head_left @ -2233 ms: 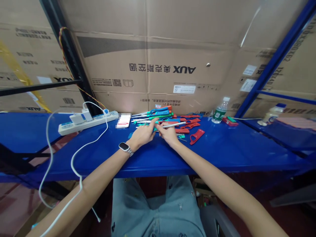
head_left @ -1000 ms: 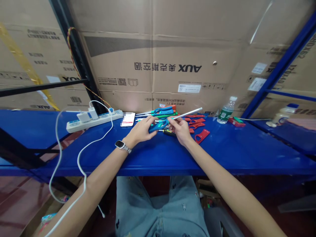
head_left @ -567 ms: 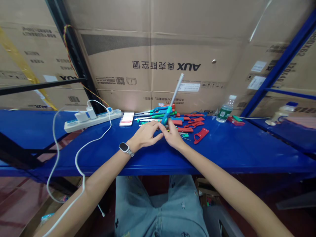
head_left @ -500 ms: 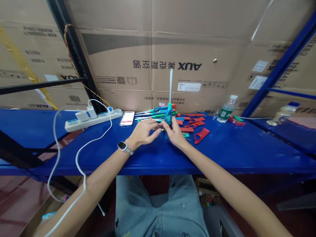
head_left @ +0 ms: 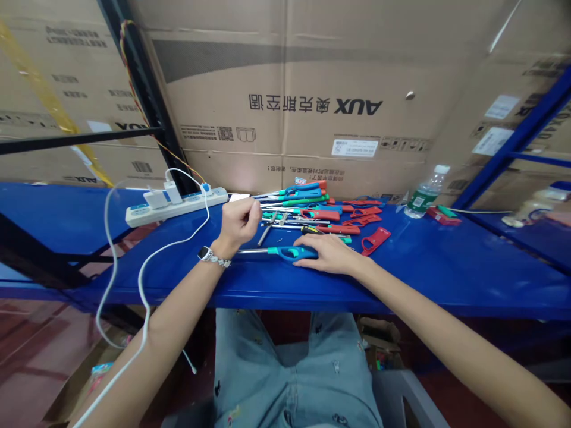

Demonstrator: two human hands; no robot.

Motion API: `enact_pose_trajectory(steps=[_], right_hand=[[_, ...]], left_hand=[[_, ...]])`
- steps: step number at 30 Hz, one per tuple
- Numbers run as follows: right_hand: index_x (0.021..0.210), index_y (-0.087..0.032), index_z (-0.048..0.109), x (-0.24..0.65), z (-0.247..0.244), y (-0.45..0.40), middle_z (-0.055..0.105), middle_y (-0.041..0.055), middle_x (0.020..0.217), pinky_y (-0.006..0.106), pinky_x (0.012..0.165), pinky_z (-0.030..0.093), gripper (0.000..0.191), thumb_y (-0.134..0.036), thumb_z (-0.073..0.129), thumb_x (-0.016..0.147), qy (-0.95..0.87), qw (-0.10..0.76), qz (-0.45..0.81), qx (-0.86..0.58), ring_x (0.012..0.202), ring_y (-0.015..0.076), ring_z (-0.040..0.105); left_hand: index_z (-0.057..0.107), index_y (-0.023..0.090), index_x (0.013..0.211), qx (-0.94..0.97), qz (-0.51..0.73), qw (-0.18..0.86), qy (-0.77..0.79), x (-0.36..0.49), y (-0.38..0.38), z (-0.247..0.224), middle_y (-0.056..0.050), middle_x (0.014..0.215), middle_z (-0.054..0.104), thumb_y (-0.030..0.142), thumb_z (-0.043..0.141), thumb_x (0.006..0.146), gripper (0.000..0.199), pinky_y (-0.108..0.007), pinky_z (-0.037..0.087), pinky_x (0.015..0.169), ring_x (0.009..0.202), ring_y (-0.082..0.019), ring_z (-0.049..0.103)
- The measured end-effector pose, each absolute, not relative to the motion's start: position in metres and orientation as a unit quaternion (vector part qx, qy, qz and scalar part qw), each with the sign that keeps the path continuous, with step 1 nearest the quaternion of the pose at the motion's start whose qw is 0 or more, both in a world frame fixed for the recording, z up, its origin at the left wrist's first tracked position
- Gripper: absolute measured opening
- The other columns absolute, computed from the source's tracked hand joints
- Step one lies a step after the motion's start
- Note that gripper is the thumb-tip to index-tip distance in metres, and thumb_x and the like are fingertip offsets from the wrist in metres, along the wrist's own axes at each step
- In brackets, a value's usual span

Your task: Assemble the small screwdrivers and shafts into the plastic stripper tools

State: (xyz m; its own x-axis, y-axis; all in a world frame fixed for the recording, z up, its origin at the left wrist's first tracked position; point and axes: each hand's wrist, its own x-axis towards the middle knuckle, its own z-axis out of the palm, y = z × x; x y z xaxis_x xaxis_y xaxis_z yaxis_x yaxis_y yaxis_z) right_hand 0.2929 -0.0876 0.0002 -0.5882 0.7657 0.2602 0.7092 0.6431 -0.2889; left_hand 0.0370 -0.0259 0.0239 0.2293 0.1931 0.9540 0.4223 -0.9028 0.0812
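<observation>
A blue long-nosed gas lighter (head_left: 292,254) with a teal collar and a metal tube lies level along the front of the blue table. My right hand (head_left: 330,252) has its fingers and thumb around the handle end. My left hand (head_left: 239,221) is closed in a fist above the table, in front of a white phone-like slab (head_left: 239,197) that it partly covers; whether anything is inside cannot be seen. Behind the hands lies a pile of similar lighters, among them a red one (head_left: 319,214) and a green one (head_left: 303,202). A black-and-yellow screwdriver handle (head_left: 308,230) shows near my right fingers.
Loose red handle shells (head_left: 375,240) lie right of the pile. Farther right stand a water bottle (head_left: 426,193) and a red box (head_left: 441,215). A power strip (head_left: 178,205) with a white cable (head_left: 147,270) is at left. Cardboard boxes (head_left: 285,77) wall the back.
The lighter went from upright between both hands to lying on the table under my right hand. My left hand moved left and closed into a fist. The view shifted slightly.
</observation>
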Motion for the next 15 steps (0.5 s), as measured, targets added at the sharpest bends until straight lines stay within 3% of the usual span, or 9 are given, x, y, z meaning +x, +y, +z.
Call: enact_pose_trajectory(steps=[5, 10, 12, 15], right_hand=[[0.129, -0.030, 0.067, 0.292, 0.000, -0.084, 0.066, 0.0084, 0.118, 0.029, 0.069, 0.044, 0.047, -0.060, 0.066, 0.092, -0.882, 0.141, 0.045, -0.447, 0.096, 0.0243, 0.066], [0.132, -0.032, 0.069, 0.291, -0.004, -0.086, 0.062, 0.0111, 0.118, 0.042, 0.089, 0.048, 0.045, -0.056, 0.065, 0.094, -0.892, 0.162, 0.005, -0.423, 0.106, 0.0283, 0.060], [0.129, -0.029, 0.071, 0.291, -0.005, -0.083, 0.062, 0.0112, 0.116, 0.047, 0.095, 0.046, 0.043, -0.054, 0.065, 0.095, -0.888, 0.199, 0.016, -0.415, 0.109, 0.0292, 0.058], [0.117, -0.021, 0.073, 0.296, -0.002, -0.069, 0.062, 0.0099, 0.108, 0.041, 0.092, 0.048, 0.030, -0.037, 0.051, 0.104, -0.848, 0.307, 0.064, -0.428, 0.101, 0.0229, 0.060]], left_hand=[[0.038, 0.020, 0.051, -0.836, -0.483, 0.012, -0.261, 0.039, -0.024, 0.022, 0.005, 0.045, 0.036, 0.032, 0.048, 0.101, 0.052, -0.027, 0.024, 0.047, 0.043, -0.009, 0.032], [0.032, 0.021, 0.052, -0.864, -0.421, -0.017, -0.274, 0.047, -0.028, 0.019, 0.006, 0.045, 0.033, 0.036, 0.047, 0.099, 0.051, -0.027, 0.023, 0.047, 0.043, -0.009, 0.031], [0.036, 0.020, 0.052, -0.875, -0.403, -0.020, -0.267, 0.051, -0.031, 0.017, 0.005, 0.045, 0.037, 0.036, 0.048, 0.098, 0.050, -0.027, 0.025, 0.047, 0.043, -0.010, 0.034], [0.048, 0.020, 0.058, -0.894, -0.367, -0.031, -0.255, 0.055, -0.035, 0.015, 0.004, 0.049, 0.049, 0.037, 0.053, 0.095, 0.042, -0.025, 0.032, 0.049, 0.045, -0.010, 0.043]])
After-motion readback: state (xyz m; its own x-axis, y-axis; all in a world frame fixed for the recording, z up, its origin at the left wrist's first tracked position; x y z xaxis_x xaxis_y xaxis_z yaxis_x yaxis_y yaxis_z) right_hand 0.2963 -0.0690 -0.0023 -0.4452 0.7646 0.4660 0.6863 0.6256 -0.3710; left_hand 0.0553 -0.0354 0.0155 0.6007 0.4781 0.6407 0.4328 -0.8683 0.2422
